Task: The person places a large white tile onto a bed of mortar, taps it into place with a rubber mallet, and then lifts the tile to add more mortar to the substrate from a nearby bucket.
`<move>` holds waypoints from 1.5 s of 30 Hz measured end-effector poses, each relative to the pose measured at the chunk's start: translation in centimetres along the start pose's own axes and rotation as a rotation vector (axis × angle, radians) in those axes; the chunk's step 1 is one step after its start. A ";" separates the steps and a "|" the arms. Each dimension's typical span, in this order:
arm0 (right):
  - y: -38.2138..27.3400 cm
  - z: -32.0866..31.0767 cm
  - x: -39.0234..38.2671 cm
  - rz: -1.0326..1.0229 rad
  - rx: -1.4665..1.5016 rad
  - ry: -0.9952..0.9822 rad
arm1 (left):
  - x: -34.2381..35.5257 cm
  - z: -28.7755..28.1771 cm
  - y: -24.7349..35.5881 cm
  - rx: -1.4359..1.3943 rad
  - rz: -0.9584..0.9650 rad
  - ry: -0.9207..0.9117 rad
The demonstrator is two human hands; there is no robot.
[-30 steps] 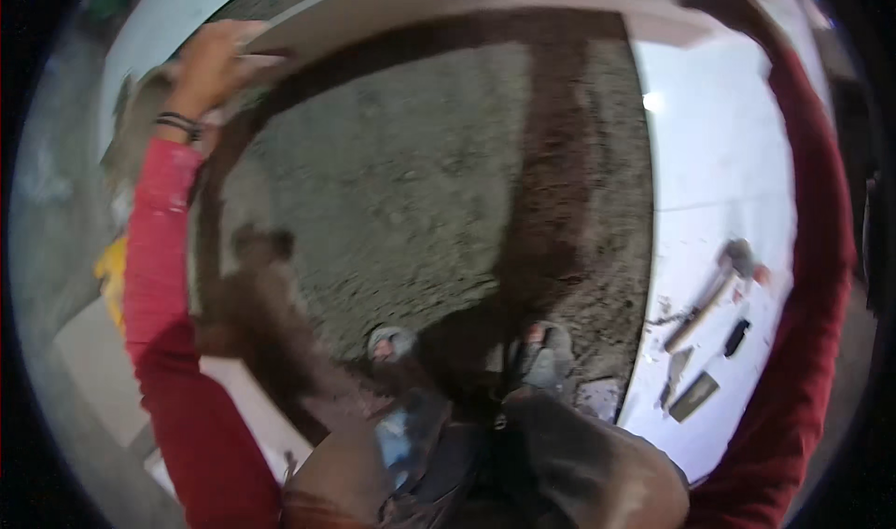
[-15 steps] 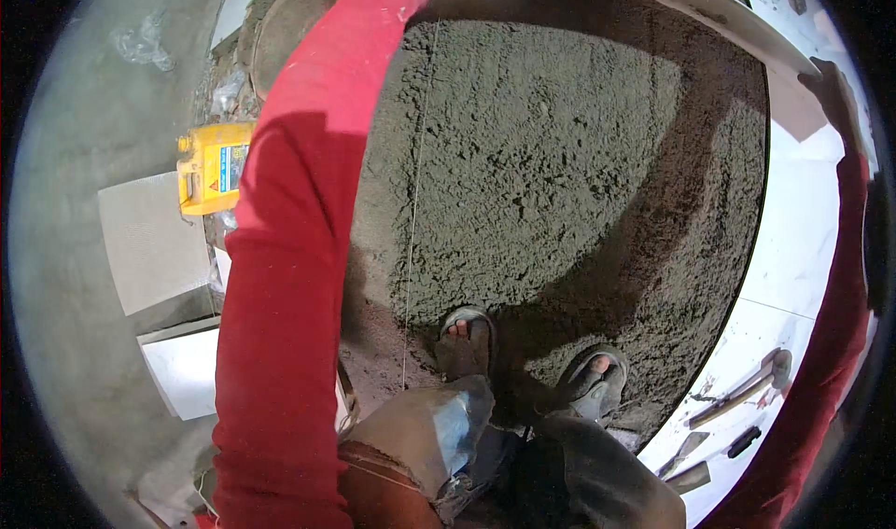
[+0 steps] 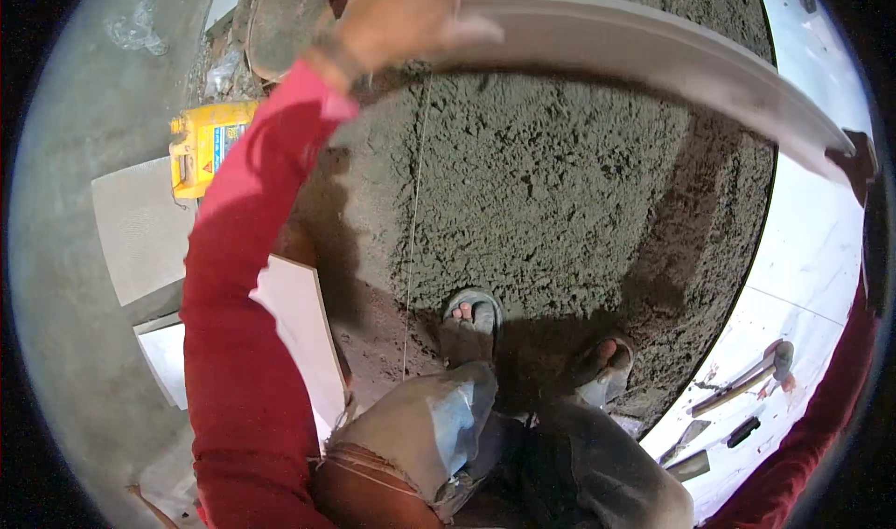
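Left hand [image 3: 401, 11] raised at top of view, fingers [image 3: 471, 27] curled over the near edge of a large pale rectangular tile [image 3: 672, 62], gripping it. Tile held aloft above the rough grey mortar bed [image 3: 560, 184], spanning from upper centre to right rim. Right hand [image 3: 854, 160] at tile's far end, dark and blurred; grip cannot be determined. Yellow bag [image 3: 201, 146] left of red sleeve [image 3: 243, 277]. Hand tools [image 3: 747, 380] on white floor at lower right.

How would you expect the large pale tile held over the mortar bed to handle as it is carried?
The large tile probably stays stiff. It spans from the left hand to the right hand, so it is likely heavy and awkward. Being thin-edged, it may chip if knocked.
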State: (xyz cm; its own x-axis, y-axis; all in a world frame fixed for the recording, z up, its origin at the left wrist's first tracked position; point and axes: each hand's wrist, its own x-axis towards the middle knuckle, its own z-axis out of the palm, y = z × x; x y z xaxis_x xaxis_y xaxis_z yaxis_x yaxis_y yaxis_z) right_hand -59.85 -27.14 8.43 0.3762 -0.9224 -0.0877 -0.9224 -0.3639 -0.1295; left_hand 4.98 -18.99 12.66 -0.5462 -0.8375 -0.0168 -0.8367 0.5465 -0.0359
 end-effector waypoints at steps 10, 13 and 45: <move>-0.3 0.3 -8.1 0.068 -0.010 -0.157 | -5.1 0.1 4.5 -0.136 -0.041 -0.105; -3.3 -1.3 -9.3 0.075 -0.117 -0.315 | -5.9 0.1 4.1 -0.199 -0.002 -0.091; -9.4 -3.4 -9.4 0.146 0.024 -0.177 | -4.8 -1.3 4.2 -0.135 -0.036 -0.093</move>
State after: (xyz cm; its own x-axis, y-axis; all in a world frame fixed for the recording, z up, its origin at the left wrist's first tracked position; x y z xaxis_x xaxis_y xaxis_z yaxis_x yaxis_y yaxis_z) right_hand -55.00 -15.45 13.83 0.2500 -0.9272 -0.2790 -0.9667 -0.2228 -0.1259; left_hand 4.05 -12.64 13.91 -0.5154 -0.8498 -0.1105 -0.8565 0.5070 0.0965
